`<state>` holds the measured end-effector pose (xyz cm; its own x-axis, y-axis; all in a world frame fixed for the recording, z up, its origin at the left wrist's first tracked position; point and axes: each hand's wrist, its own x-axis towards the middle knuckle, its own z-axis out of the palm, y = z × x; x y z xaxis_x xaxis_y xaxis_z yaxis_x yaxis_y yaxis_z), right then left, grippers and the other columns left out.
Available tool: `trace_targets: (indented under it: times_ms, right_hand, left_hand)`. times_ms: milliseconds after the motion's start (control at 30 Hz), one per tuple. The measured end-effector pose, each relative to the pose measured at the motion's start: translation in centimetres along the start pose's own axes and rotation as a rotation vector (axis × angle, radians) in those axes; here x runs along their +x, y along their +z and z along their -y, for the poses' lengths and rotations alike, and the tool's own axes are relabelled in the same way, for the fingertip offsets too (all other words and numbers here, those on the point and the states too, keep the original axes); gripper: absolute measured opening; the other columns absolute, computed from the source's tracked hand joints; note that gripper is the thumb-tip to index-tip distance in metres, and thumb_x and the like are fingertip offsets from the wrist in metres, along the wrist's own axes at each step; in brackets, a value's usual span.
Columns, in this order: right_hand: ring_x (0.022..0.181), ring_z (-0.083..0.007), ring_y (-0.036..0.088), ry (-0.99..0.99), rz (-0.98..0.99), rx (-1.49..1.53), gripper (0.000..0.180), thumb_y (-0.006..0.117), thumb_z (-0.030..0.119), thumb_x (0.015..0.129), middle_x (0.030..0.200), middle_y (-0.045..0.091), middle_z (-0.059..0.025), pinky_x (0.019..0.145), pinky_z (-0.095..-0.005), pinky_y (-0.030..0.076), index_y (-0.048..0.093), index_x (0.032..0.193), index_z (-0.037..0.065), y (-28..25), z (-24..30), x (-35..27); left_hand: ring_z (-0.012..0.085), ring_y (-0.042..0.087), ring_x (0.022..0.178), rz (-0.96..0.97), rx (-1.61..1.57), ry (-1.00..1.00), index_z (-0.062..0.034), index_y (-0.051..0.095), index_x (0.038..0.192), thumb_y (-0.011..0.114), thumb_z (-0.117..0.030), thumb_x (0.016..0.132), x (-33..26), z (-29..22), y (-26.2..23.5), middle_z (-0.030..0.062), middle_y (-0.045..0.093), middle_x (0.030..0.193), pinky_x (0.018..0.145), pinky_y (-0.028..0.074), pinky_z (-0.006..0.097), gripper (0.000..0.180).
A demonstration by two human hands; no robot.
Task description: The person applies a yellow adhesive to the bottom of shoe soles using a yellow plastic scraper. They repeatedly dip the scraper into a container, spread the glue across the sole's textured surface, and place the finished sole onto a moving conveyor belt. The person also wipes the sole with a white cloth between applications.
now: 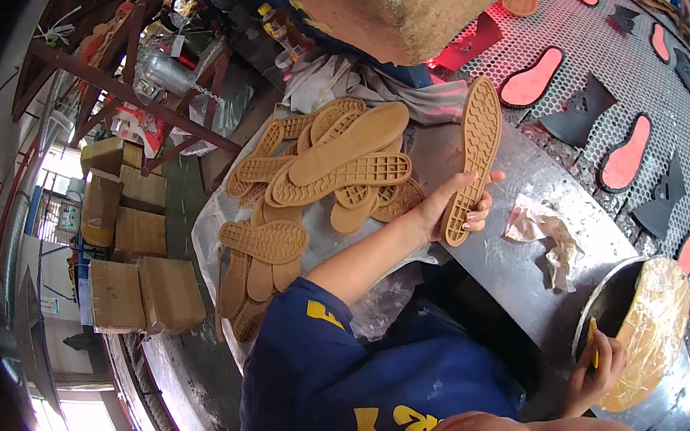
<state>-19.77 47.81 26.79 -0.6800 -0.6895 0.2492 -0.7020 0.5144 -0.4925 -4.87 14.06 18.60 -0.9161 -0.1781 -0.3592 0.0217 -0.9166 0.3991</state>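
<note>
Above the grey metal table (528, 272), the left hand (445, 209) held a tan rubber shoe sole with a ribbed tread (474, 160) upright, fingers (477, 220) wrapped around its lower end. Beside it lay a heap of matching tan soles (317, 185). The right hand (593, 374) had its fingers closed on a thin yellow-handled tool (594, 342) at the round metal pot lined with yellowish film (651, 326).
</note>
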Motion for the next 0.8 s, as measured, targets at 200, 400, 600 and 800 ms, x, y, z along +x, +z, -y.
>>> trace_targets:
  times_ms: [200,400,600,800]
  right_hand:
    - [0.081,-0.0269,0.056,-0.010,-0.021,-0.025,0.016,0.061,0.000,0.079,0.084,0.060,-0.0096,0.079,-0.0382,0.039,0.066,0.094,0.002,-0.1,-0.1,-0.3]
    - [0.081,-0.0270,0.056,-0.019,-0.013,-0.034,0.015,0.062,0.001,0.081,0.085,0.060,-0.0096,0.079,-0.0381,0.039,0.066,0.095,0.002,-0.8,0.1,-0.4]
    - [0.084,-0.0268,0.057,-0.024,0.009,-0.044,0.018,0.060,0.000,0.083,0.088,0.062,-0.0102,0.081,-0.0378,0.040,0.066,0.100,0.002,-1.1,-0.1,-0.7]
    - [0.084,-0.0267,0.058,-0.042,-0.001,-0.062,0.019,0.061,0.001,0.082,0.089,0.062,-0.0095,0.082,-0.0380,0.040,0.066,0.101,0.003,-1.2,-0.5,-0.9]
  left_hand:
    - [0.0115,0.045,0.058,-0.012,0.022,-0.006,-0.0050,0.039,0.134,0.057,-0.042,0.089,0.3,0.4,0.1,0.0066,0.051,0.080,0.050,0.040,0.025,0.061]
    - [0.0115,0.046,0.059,0.008,0.009,-0.015,-0.0052,0.040,0.133,0.055,-0.041,0.090,0.1,0.6,-0.1,0.0067,0.051,0.080,0.051,0.040,0.025,0.058]
    - [0.0115,0.048,0.060,-0.008,0.193,-0.016,-0.0049,0.039,0.133,0.055,-0.040,0.090,0.0,1.2,1.0,0.0064,0.052,0.081,0.052,0.040,0.025,0.057]
    - [0.0120,0.047,0.059,0.004,0.228,-0.009,-0.0036,0.039,0.133,0.056,-0.037,0.090,-0.1,1.4,1.3,0.0064,0.052,0.081,0.050,0.041,0.025,0.057]
